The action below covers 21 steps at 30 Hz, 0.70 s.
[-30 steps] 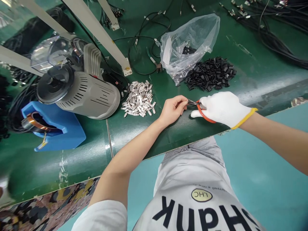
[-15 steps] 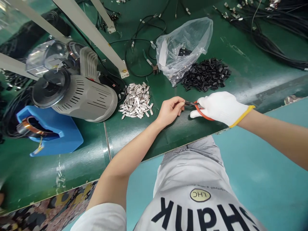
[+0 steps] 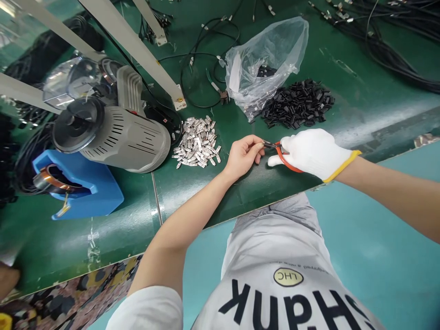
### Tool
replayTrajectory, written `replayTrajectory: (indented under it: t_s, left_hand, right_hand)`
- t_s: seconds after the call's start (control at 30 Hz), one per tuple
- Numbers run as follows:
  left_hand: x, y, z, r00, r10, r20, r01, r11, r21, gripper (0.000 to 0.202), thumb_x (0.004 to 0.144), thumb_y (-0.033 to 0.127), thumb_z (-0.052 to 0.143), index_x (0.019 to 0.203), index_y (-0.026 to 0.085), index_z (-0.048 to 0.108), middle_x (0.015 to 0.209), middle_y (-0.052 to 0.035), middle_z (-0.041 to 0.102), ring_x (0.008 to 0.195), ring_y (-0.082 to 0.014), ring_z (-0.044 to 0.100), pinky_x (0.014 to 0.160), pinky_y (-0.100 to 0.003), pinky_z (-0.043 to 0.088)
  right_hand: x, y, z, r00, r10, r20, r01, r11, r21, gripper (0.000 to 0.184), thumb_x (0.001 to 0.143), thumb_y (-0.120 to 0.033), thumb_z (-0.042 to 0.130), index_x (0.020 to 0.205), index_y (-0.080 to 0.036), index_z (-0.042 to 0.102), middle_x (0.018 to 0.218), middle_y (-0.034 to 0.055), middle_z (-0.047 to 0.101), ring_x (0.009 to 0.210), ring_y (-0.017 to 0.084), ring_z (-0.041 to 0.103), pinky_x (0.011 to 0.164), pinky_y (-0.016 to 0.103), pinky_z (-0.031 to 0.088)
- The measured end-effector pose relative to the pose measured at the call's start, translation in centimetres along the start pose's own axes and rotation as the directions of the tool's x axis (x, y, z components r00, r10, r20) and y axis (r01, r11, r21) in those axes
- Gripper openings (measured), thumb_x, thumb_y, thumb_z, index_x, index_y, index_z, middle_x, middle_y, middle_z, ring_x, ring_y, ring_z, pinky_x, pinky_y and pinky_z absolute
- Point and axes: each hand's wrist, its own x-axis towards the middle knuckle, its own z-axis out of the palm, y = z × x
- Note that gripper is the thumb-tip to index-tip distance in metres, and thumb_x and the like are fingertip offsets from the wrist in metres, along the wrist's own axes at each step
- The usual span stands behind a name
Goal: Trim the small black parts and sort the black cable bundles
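The gloved right hand [image 3: 311, 153] held orange-handled pliers [image 3: 282, 159], their nose reaching the left hand [image 3: 244, 156], its bare fingertips pinched together; what these gripped was too small to tell. If the right hand's grip twisted, the nose could have slipped and nipped them. Silver parts [image 3: 197, 143] lay left of the left hand, black pieces [image 3: 300, 104] beyond the right, a clear bag [image 3: 288, 43] past both. Against the earlier frame, the right hand sat slightly nearer the left.

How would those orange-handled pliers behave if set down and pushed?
The orange-handled pliers have a dark, metallic-looking nose, so they are likely stiff. On the glossy green table, they would probably slide when pushed. The bowed orange handle should keep them from rolling.
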Motion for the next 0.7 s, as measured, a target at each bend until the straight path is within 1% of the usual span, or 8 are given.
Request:
replayTrajectory:
  t_s: [0.13,0.27,0.33,0.43,0.53,0.6,0.7]
  left_hand:
    - [0.01,-0.15,-0.07,1.0,0.004,0.008,-0.004,1.0,-0.028,0.04,0.088,0.054,0.07,0.088,0.015,0.065,0.068,0.0004,0.066,0.046,-0.006,0.054,0.05,-0.02,0.044]
    - [0.0,-0.11,-0.09,1.0,0.004,0.008,-0.004,0.999,-0.043,0.04,0.088,0.054,0.07,0.089,0.015,0.066,0.068,0.0002,0.066,0.047,-0.0063,0.055,0.05,-0.021,0.045]
    - [0.01,0.0,-0.09,1.0,0.003,0.012,-0.003,0.999,-0.052,0.039,0.088,0.053,0.071,0.089,0.015,0.066,0.069,0.0,0.066,0.047,-0.0065,0.055,0.051,-0.021,0.045]
    - [0.04,0.16,-0.1,1.0,0.003,0.018,-0.002,0.998,-0.058,0.037,0.088,0.051,0.071,0.089,0.015,0.066,0.069,-0.0003,0.067,0.048,-0.0066,0.056,0.052,-0.021,0.045]
    - [0.09,0.23,-0.12,1.0,0.003,0.015,-0.002,0.997,-0.076,0.035,0.088,0.05,0.072,0.09,0.015,0.066,0.07,-0.0007,0.068,0.048,-0.0069,0.056,0.052,-0.022,0.045]
    - [0.11,0.25,-0.11,1.0,0.003,0.013,-0.002,0.996,-0.09,0.036,0.088,0.05,0.072,0.09,0.015,0.067,0.07,-0.0008,0.068,0.049,-0.0071,0.056,0.052,-0.022,0.045]
    - [0.07,0.31,-0.09,1.0,0.0,0.031,0.002,0.996,-0.084,0.037,0.088,0.051,0.072,0.089,0.015,0.067,0.069,-0.0007,0.068,0.049,-0.007,0.055,0.052,-0.022,0.045]
  right_hand:
    - [0.08,-0.17,-0.19,1.0,0.017,0.026,-0.017,1.0,0.015,0.087,0.093,-0.084,0.014,0.093,-0.014,0.066,0.078,0.0162,0.068,0.078,0.033,0.07,0.059,0.034,0.017]
    - [0.12,-0.23,-0.33,0.996,0.026,0.083,-0.031,0.998,0.06,0.085,0.094,-0.083,0.018,0.097,-0.013,0.067,0.084,0.0172,0.069,0.082,0.032,0.069,0.062,0.034,0.022]
    - [0.19,-0.1,-0.3,0.994,0.003,0.107,-0.012,0.997,0.083,0.083,0.095,-0.081,0.021,0.095,-0.012,0.068,0.083,0.0171,0.069,0.082,0.03,0.068,0.063,0.034,0.023]
    - [0.35,0.26,0.08,0.994,-0.054,0.092,0.043,0.992,0.118,0.079,0.097,-0.078,0.027,0.09,-0.012,0.068,0.077,0.0151,0.068,0.076,0.027,0.066,0.062,0.033,0.025]
    - [0.48,0.54,0.57,0.996,-0.058,0.072,0.048,0.99,0.135,0.077,0.096,-0.079,0.028,0.087,-0.014,0.069,0.071,0.0114,0.066,0.071,0.024,0.064,0.061,0.032,0.026]
    - [0.47,0.55,0.63,0.997,-0.041,0.063,0.033,0.992,0.125,0.078,0.096,-0.079,0.027,0.088,-0.015,0.069,0.071,0.011,0.066,0.072,0.024,0.065,0.061,0.032,0.027]
    - [0.36,0.29,0.14,0.999,-0.005,0.034,0.002,0.995,0.098,0.079,0.094,-0.081,0.027,0.093,-0.014,0.07,0.077,0.0138,0.069,0.077,0.028,0.067,0.064,0.033,0.029]
